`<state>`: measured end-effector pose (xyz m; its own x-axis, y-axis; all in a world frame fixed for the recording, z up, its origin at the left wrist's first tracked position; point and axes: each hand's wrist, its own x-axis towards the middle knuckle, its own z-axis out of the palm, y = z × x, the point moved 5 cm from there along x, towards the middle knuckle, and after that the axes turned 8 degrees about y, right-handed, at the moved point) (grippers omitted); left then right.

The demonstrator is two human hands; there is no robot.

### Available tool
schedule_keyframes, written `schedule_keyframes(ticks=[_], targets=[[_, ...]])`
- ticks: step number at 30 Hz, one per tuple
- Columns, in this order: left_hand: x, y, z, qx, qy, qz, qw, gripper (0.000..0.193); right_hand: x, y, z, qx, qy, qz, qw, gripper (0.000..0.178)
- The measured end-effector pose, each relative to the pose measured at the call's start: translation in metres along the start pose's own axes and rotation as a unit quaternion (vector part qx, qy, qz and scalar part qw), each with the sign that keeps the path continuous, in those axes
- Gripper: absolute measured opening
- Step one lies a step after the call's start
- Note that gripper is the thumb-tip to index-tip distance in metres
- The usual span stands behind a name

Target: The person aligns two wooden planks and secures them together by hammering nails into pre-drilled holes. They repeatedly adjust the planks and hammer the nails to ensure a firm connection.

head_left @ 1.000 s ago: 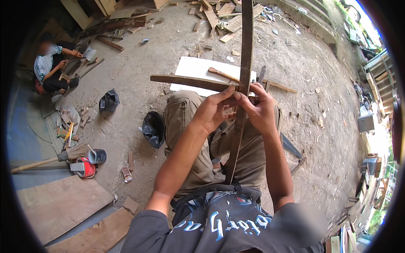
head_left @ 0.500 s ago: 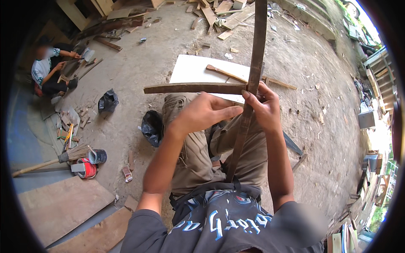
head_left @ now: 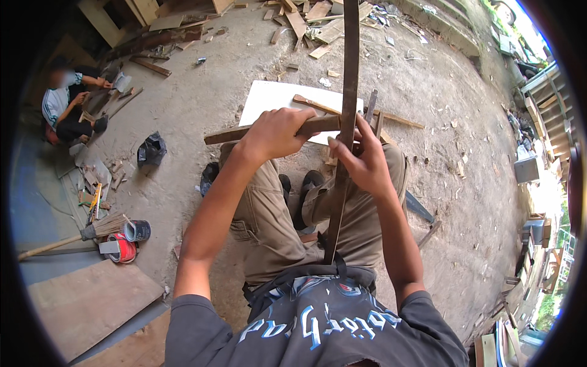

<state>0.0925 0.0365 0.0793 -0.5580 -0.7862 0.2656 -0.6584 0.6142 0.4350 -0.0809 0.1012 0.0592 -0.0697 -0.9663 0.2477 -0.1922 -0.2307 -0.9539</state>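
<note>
The left hand has slid along the short wooden strip it grasps, while the right hand clasps the long upright slat where they cross.

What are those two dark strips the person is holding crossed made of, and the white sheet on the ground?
The long upright strip and the cross strip look like rough, unfinished wood: dull brown, matte, uneven edges. The white sheet seems a smooth painted or laminated board; which cannot be told.
</note>
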Motion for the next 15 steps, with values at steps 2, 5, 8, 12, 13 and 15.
schedule_keyframes(ticks=[2, 5, 8, 12, 13, 15], targets=[[0.011, 0.002, -0.009, -0.028, -0.017, -0.028, 0.999, 0.031, 0.017, -0.005, -0.005, 0.031, -0.005, -0.017, 0.999, 0.063], [0.028, 0.018, -0.041, -0.085, -0.006, -0.050, 0.995, 0.037, 0.064, -0.031, -0.027, 0.028, -0.064, -0.050, 0.996, 0.049], [0.036, 0.024, -0.074, -0.138, 0.060, 0.020, 0.988, 0.053, 0.091, -0.071, -0.032, 0.097, -0.059, 0.015, 0.993, 0.043], [0.039, 0.053, -0.104, -0.242, -0.064, -0.071, 0.966, 0.059, 0.109, -0.081, -0.038, 0.206, -0.136, 0.103, 0.964, 0.049], [0.036, 0.052, -0.108, -0.249, -0.076, -0.079, 0.962, 0.059, 0.110, -0.079, -0.033, 0.232, -0.114, 0.141, 0.956, 0.048], [0.029, 0.050, -0.112, -0.272, -0.080, -0.089, 0.955, 0.059, 0.104, -0.085, -0.027, 0.274, -0.162, 0.136, 0.938, 0.047]])
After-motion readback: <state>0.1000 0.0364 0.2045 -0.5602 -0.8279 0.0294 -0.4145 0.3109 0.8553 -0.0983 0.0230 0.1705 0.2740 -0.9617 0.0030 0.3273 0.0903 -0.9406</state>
